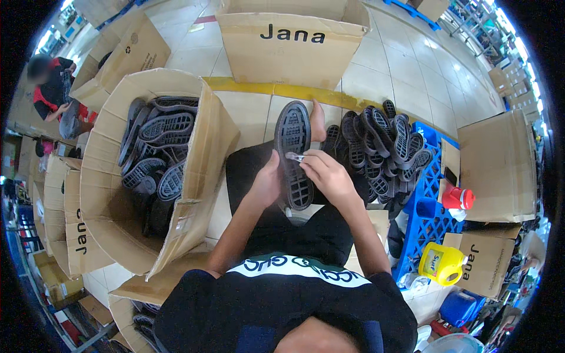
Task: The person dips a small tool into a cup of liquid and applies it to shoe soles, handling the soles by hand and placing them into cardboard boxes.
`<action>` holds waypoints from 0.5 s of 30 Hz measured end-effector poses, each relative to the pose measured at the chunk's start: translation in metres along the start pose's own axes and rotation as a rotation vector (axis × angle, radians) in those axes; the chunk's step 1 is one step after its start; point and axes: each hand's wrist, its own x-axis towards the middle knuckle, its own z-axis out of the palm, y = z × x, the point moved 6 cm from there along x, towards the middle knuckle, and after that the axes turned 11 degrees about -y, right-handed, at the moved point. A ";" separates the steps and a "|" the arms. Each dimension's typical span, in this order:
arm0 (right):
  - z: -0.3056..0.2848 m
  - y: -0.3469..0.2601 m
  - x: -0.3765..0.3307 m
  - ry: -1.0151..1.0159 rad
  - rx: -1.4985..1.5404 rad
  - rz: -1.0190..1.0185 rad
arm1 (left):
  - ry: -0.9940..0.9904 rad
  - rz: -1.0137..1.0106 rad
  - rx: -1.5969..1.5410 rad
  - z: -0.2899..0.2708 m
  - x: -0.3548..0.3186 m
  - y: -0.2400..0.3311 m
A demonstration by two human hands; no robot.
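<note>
A dark shoe sole [292, 125] stands lengthwise over my lap, its grid of hollow cells facing me. My left hand [266, 183] grips it along its left edge, with the thumb pointing up. My right hand [331, 178] is closed on a small silvery tool [294, 157], whose tip lies over the cells near the middle of the sole. The tool's exact kind is too small to make out. Right of my legs lies a heap of similar soles [376, 141]. On my left, a tall open cardboard box [215, 132] holds several more soles.
A blue plastic pallet [416, 206] stands at the right with a red jug [458, 198] and a yellow bottle [440, 263]. Ahead is a large carton [288, 56] beyond a yellow floor line [265, 88]. Another person [56, 94] sits at the far left.
</note>
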 end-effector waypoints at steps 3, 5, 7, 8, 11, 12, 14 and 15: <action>0.006 -0.013 0.003 -0.108 -0.223 -0.170 | 0.016 -0.032 -0.020 0.000 -0.003 0.001; 0.008 -0.017 -0.001 -0.160 -0.235 -0.178 | 0.013 -0.018 -0.023 -0.006 -0.002 0.000; 0.012 -0.022 -0.009 -0.213 -0.248 -0.185 | 0.010 -0.005 -0.028 -0.008 -0.003 0.001; 0.015 -0.025 -0.015 -0.264 -0.263 -0.193 | -0.047 -0.009 -0.017 -0.003 -0.003 0.004; 0.022 -0.030 -0.036 -0.390 -0.302 -0.192 | -0.083 -0.009 -0.026 -0.001 -0.003 0.007; 0.024 -0.032 -0.041 -0.463 -0.288 -0.181 | -0.063 -0.006 -0.042 -0.002 -0.002 0.008; 0.026 -0.034 -0.053 -0.571 -0.230 -0.151 | -0.036 -0.012 -0.051 -0.005 -0.001 0.008; 0.023 -0.032 -0.055 -0.571 -0.227 -0.146 | -0.010 -0.015 -0.057 -0.008 -0.001 0.008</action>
